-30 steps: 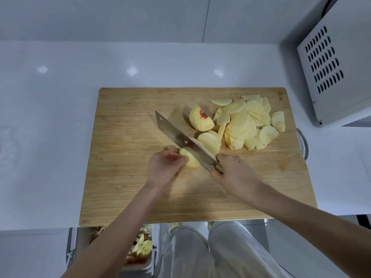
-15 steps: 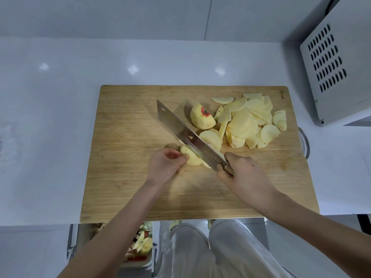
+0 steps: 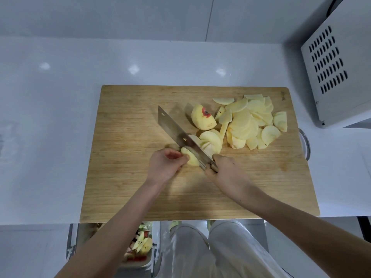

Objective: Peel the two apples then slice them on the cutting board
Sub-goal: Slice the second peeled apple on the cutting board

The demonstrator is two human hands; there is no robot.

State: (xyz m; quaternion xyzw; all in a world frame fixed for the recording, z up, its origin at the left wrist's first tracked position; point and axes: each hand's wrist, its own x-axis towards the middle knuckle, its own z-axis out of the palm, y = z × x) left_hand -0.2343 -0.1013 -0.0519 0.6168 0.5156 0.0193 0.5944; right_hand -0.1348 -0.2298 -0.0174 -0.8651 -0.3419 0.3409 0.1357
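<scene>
Bare forearms; light grey trousers.

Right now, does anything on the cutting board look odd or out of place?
Only one thing: the uncut apple chunk, beside the pile of slices on the cutting board, has a red patch of peel at its top, while the rest is peeled. Nothing looks spilled or damaged.

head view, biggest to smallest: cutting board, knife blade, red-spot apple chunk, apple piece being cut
1. cutting board
2. knife blade
3. red-spot apple chunk
4. apple piece being cut (partly hidden, so unsure)
</scene>
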